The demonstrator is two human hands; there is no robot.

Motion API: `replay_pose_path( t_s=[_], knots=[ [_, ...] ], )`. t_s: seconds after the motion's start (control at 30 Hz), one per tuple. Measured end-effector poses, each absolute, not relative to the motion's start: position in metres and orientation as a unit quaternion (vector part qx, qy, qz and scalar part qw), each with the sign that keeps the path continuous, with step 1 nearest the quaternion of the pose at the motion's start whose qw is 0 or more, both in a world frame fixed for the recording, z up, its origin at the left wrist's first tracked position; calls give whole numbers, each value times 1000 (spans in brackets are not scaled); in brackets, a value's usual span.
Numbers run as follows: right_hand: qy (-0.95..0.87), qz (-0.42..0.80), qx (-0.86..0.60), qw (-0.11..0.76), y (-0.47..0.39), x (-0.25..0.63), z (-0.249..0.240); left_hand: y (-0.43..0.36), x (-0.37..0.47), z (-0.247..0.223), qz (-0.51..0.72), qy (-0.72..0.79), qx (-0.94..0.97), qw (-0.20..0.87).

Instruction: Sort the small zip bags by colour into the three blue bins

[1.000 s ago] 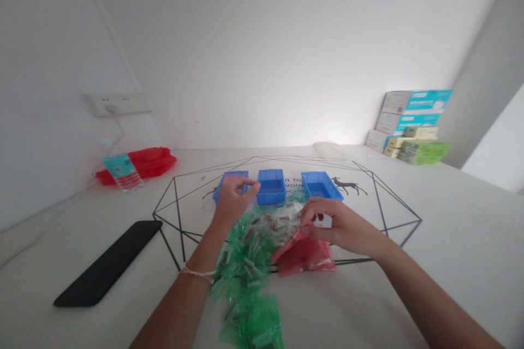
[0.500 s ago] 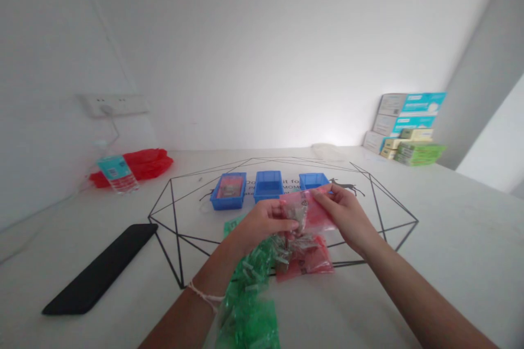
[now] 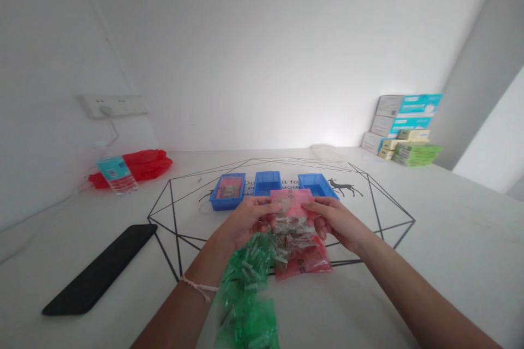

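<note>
A pink plastic bag (image 3: 291,202) is stretched between my two hands, above a pile of small clear packets (image 3: 286,237). My left hand (image 3: 249,221) pinches its left side, where something greyish shows inside. My right hand (image 3: 338,221) grips the right edge between thumb and fingers. Another pink bag (image 3: 309,262) lies under the packets. Green bags (image 3: 249,283) with small pieces spread toward the near edge. Behind stand three blue bins: the left bin (image 3: 227,204) holds a pink bag, while the middle bin (image 3: 268,182) and right bin (image 3: 317,185) show only blue inside.
A black flat slab (image 3: 102,267) lies at the left. Farther back are a bottle (image 3: 118,174) and a red plastic bag (image 3: 149,164). Stacked boxes (image 3: 405,125) stand at the back right. A power strip (image 3: 117,106) is on the wall.
The held pink bag has moved slightly left and is now level and flatter, facing me. My right hand has come lower and closer to my left, uncovering more of the right bin.
</note>
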State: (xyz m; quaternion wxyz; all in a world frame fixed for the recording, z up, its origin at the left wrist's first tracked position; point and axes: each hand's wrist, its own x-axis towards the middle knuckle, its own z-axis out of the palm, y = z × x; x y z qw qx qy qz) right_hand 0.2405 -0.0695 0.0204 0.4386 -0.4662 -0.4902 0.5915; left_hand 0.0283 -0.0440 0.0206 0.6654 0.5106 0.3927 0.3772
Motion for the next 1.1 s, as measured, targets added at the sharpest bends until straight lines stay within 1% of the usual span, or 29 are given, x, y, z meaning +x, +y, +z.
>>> replay_pose_path(
  t_s=[0.13,0.2,0.37,0.43,0.57,0.67,0.8,0.93,1.0,1.03,1.1],
  knots=[
    [-544,548,-457,442,-69,245,21,-42,26,19,410,405,497,649],
    [-593,501,-440,452,-65,248,21,-39,25,18,430,401,510,627],
    [-677,366,-383,512,-53,256,16,-34,22,15,460,383,569,563],
    [-690,344,-380,511,-52,257,15,-34,21,15,452,394,584,547],
    [-692,388,-416,445,-57,254,16,-35,21,14,416,399,588,568],
    [-683,431,-429,404,-61,250,18,-37,21,14,418,391,564,595],
    [-651,482,-420,410,-66,244,19,-41,22,19,427,384,538,617],
    [-593,517,-407,464,-67,240,20,-46,23,22,363,362,536,671],
    [-564,530,-404,487,-68,239,21,-47,24,21,352,356,521,691],
    [-558,536,-403,489,-68,238,21,-47,24,21,364,357,503,698],
    [-567,547,-402,466,-70,237,22,-44,24,22,415,357,451,705]
  ],
)
